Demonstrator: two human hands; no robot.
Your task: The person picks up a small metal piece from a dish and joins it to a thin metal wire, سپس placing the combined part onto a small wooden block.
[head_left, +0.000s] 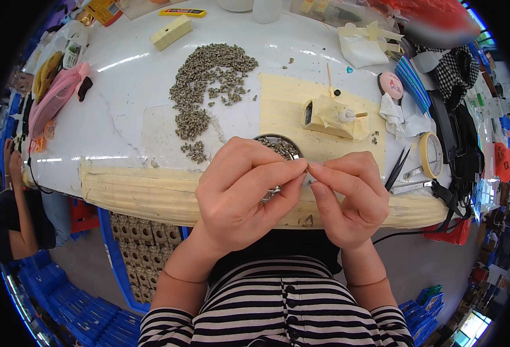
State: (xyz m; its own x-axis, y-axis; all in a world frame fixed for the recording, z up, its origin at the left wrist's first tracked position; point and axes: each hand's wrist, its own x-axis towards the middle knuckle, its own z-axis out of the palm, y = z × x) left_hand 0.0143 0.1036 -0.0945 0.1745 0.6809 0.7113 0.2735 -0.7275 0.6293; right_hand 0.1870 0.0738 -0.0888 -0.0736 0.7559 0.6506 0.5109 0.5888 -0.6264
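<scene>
My left hand [240, 188] has thumb and forefinger pinched on a tiny piece [307, 170], mostly hidden by the fingertips and too small to make out. My right hand [352, 196] meets it there, forefinger and thumb bent to the same spot; whether they grip the piece too, I cannot tell. Both hands are above the near edge of the table [122, 133], in front of my striped shirt [255, 283].

Just behind my fingers, partly covered by my left hand, sits a round dish [297, 149] with small metal parts [279, 146] in it. Beyond my left hand, many more such parts lie in a loose, curving heap [194, 87]. Behind my right hand, a tape-covered block [337, 118] rests on a cream mat [278, 95], with a thin stick [361, 115] at its top.

Farther right are black tweezers [398, 168], a roll of tape [431, 154] and a round pink case [390, 85]. Far left lies a pink mesh bag [58, 104]. Below the table on my left, a blue crate [116, 263] holds rows of metal blocks [142, 251]; past it, a co-worker's bare arm [23, 208] shows.
</scene>
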